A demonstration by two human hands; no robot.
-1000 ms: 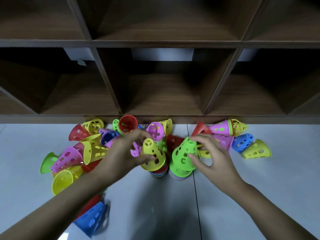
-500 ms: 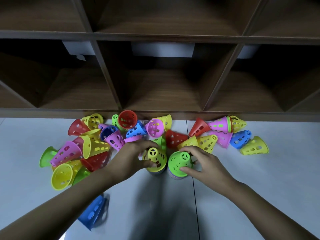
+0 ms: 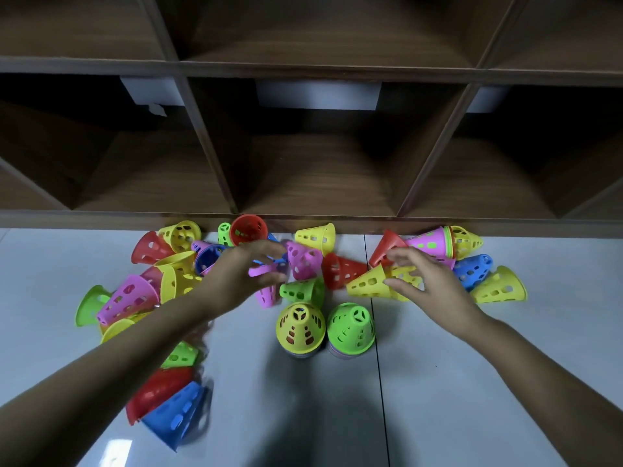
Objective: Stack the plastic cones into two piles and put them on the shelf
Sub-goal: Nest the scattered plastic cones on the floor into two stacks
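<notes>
On our left hand [image 3: 236, 278] the grip curls round a pink cone [image 3: 266, 296]; the right hand [image 3: 435, 288] grip's wide over a yellow cone [image 3: 369, 284]. Two piles [image 3: 300, 326] stand near us on the table [image 3: 472, 382]; a careless wrist could topple them.

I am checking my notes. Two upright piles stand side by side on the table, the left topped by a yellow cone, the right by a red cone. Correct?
One detail is wrong: the head view shows the right pile topped by a green cone, not red. The left pile is yellow-topped, and both stand upright side by side on the table.
</notes>
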